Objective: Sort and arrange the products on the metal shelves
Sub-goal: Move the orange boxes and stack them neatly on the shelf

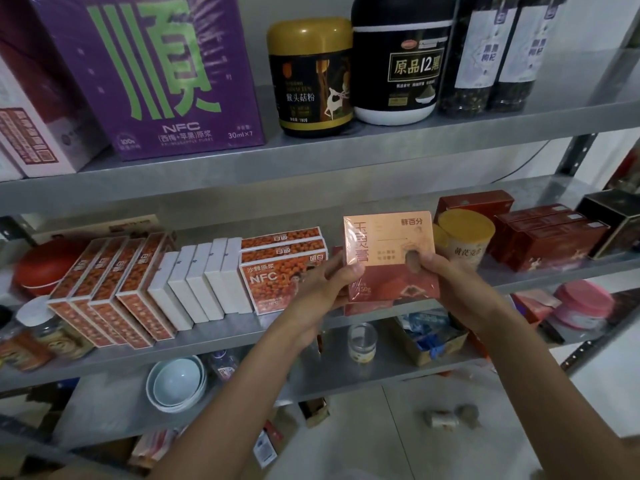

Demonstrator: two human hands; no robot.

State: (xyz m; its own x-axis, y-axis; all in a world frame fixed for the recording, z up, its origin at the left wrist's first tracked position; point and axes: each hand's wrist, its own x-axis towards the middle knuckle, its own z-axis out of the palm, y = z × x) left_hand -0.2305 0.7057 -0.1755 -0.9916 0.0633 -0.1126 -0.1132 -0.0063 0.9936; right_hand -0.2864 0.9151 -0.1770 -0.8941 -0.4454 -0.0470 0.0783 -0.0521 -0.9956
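Note:
I hold an orange-and-red box (pixel 388 244) upright in front of the middle metal shelf (pixel 242 337). My left hand (pixel 325 282) grips its left lower edge, and my right hand (pixel 440 275) grips its right side with the thumb pressed on the front face. Left of the box stand orange NFC boxes (pixel 277 271) stacked in a pile, a row of white boxes (pixel 204 282) and a row of slanted orange boxes (pixel 110 289). A red box (pixel 367 308) lies on the shelf right under the held one.
A yellow-lidded tub (pixel 464 240) and dark red boxes (pixel 547 237) stand to the right. The upper shelf carries a purple box (pixel 149 74), a gold-lidded jar (pixel 311 77) and a black jar (pixel 398 60). Bowls (pixel 176 382) and a glass jar (pixel 362 342) sit on the lower shelf.

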